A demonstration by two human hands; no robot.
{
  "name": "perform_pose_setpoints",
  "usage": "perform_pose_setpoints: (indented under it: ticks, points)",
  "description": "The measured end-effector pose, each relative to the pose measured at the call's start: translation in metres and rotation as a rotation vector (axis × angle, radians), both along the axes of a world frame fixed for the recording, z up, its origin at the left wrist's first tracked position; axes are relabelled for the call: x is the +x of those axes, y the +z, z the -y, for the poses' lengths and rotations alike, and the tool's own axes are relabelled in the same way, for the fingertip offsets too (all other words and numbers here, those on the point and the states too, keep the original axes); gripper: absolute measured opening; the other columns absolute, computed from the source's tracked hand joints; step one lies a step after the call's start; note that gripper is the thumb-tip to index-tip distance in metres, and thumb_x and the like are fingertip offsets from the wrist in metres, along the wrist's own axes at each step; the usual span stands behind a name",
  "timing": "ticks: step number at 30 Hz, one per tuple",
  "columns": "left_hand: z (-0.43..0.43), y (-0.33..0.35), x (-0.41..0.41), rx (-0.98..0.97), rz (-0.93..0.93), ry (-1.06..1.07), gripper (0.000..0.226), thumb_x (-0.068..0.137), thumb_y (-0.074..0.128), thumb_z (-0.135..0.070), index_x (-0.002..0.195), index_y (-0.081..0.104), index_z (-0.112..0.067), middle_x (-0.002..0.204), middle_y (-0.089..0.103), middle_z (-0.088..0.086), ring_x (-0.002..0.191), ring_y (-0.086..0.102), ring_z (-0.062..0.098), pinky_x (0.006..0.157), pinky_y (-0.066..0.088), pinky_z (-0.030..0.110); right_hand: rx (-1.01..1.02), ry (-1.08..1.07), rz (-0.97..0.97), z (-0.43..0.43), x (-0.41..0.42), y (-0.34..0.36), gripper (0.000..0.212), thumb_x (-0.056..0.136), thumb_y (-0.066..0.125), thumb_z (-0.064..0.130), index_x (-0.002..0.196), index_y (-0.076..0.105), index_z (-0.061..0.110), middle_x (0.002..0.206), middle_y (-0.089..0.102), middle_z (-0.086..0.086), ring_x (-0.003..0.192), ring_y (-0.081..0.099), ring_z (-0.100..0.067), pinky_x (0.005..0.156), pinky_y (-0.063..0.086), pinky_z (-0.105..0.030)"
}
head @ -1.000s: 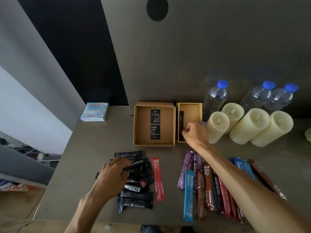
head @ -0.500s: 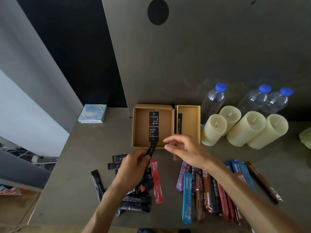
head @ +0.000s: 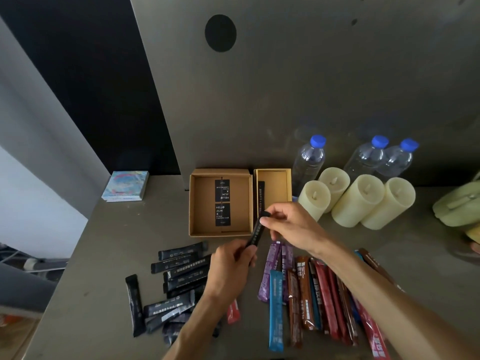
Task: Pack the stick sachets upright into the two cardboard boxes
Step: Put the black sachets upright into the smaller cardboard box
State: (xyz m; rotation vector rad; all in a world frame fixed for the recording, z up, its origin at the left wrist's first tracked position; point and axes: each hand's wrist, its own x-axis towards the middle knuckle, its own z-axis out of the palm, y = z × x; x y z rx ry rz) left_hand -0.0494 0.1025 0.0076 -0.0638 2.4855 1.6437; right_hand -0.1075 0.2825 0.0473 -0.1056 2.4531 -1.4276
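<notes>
**A:** Where does everything sit?

**B:** On the table [head: 104, 255], the wide box [head: 197, 203] stands far, with the narrow box [head: 281, 188] just right of it. One boxed stick [head: 261, 194] lies against the narrow box's left wall. The black pile [head: 179, 276] is near left, the coloured sachets [head: 311, 294] near right.

**A:** And the held sachet [head: 255, 233]?

**B:** It is tilted, just near the narrow box. The left hand [head: 228, 266] grips its near end and the right hand [head: 288, 227] pinches the far end. I'd release the left, stand it vertical, and slide it beside the first.

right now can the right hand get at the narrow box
Probably yes: the right hand, pinching the black sachet, is right at the narrow box, whose open top looks free.
</notes>
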Motion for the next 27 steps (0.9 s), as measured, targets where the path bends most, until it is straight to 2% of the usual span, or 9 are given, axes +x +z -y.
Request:
perform_pose_setpoints:
  ticks: [2, 4, 7, 9, 13, 15, 17, 22, 27]
  points:
    - [-0.005, -0.002, -0.001, 0.003, 0.021, -0.007, 0.023, 0.094, 0.061, -0.027, 0.073, 0.068, -0.021, 0.068, 0.069, -0.001, 0.055, 0.057, 0.018, 0.051, 0.042, 0.024, 0.036, -0.059, -0.002, -0.006, -0.005, 0.004, 0.012, 0.097, 0.067, 0.022, 0.088, 0.07, 0.016, 0.068, 0.071, -0.001, 0.064, 0.066, -0.009, 0.072, 0.051, -0.031]
    - [-0.002, -0.004, 0.0, -0.007, 0.027, 0.0, 0.01, 0.095, 0.062, -0.024, 0.088, 0.069, -0.027, 0.073, 0.069, -0.009, 0.059, 0.06, -0.001, 0.054, 0.043, 0.01, 0.092, -0.148, -0.04, -0.016, -0.018, 0.01, 0.011, 0.097, 0.065, 0.017, 0.088, 0.07, 0.015, 0.072, 0.073, -0.002, 0.065, 0.068, -0.01, 0.071, 0.054, -0.031]
    - [0.014, -0.01, 0.005, -0.099, -0.021, 0.044, 0.013, 0.096, 0.061, -0.018, 0.1, 0.068, -0.028, 0.089, 0.069, -0.018, 0.08, 0.063, -0.011, 0.073, 0.052, 0.009, 0.268, -0.193, -0.119, -0.026, -0.045, 0.017, 0.014, 0.1, 0.061, 0.016, 0.089, 0.069, 0.013, 0.072, 0.073, -0.003, 0.063, 0.067, -0.006, 0.063, 0.047, -0.024]
    - [0.026, -0.012, 0.007, -0.198, -0.023, 0.023, 0.014, 0.096, 0.06, -0.017, 0.099, 0.068, -0.028, 0.089, 0.067, -0.019, 0.08, 0.063, -0.011, 0.072, 0.051, 0.007, 0.349, -0.197, -0.135, -0.026, -0.061, 0.015, 0.015, 0.1, 0.059, 0.016, 0.089, 0.069, 0.013, 0.071, 0.072, -0.001, 0.064, 0.067, -0.005, 0.058, 0.042, -0.021]
    - [0.049, -0.017, 0.01, -0.342, -0.016, -0.037, 0.016, 0.096, 0.058, -0.015, 0.097, 0.067, -0.029, 0.092, 0.066, -0.02, 0.082, 0.062, -0.009, 0.066, 0.047, 0.005, 0.416, -0.191, -0.154, -0.011, -0.083, -0.001, 0.013, 0.099, 0.058, 0.011, 0.092, 0.068, 0.009, 0.086, 0.072, -0.007, 0.082, 0.072, -0.019, 0.076, 0.059, -0.035]
    - [0.058, -0.019, 0.012, -0.389, -0.027, -0.023, 0.016, 0.096, 0.059, -0.015, 0.098, 0.066, -0.03, 0.093, 0.065, -0.019, 0.086, 0.062, -0.006, 0.066, 0.044, 0.005, 0.435, -0.196, -0.158, -0.001, -0.089, -0.01, 0.009, 0.098, 0.058, 0.009, 0.094, 0.067, 0.008, 0.093, 0.07, -0.01, 0.087, 0.072, -0.022, 0.083, 0.061, -0.041]
    - [0.066, -0.021, 0.013, -0.412, -0.041, 0.007, 0.015, 0.095, 0.06, -0.017, 0.102, 0.067, -0.028, 0.096, 0.066, -0.017, 0.086, 0.062, -0.004, 0.068, 0.044, 0.007, 0.45, -0.2, -0.16, 0.005, -0.093, -0.018, 0.007, 0.097, 0.06, 0.007, 0.102, 0.065, 0.008, 0.1, 0.069, -0.011, 0.09, 0.072, -0.025, 0.082, 0.062, -0.044]
    - [0.085, -0.026, 0.015, -0.505, -0.059, 0.048, 0.016, 0.094, 0.062, -0.022, 0.109, 0.066, -0.025, 0.107, 0.065, -0.01, 0.09, 0.062, 0.005, 0.077, 0.054, 0.022, 0.461, -0.23, -0.168, 0.012, -0.096, -0.03, 0.041, 0.093, 0.069, 0.009, 0.132, 0.055, 0.009, 0.119, 0.064, -0.012, 0.1, 0.071, -0.029, 0.083, 0.062, -0.045]
    - [0.117, -0.028, 0.011, -0.641, -0.064, 0.143, 0.016, 0.091, 0.06, -0.017, 0.104, 0.067, -0.024, 0.102, 0.065, -0.003, 0.086, 0.063, 0.018, 0.07, 0.052, 0.032, 0.481, -0.267, -0.2, 0.008, -0.088, -0.031, 0.039, 0.093, 0.067, 0.01, 0.13, 0.054, 0.011, 0.116, 0.067, -0.012, 0.095, 0.072, -0.029, 0.084, 0.061, -0.046]
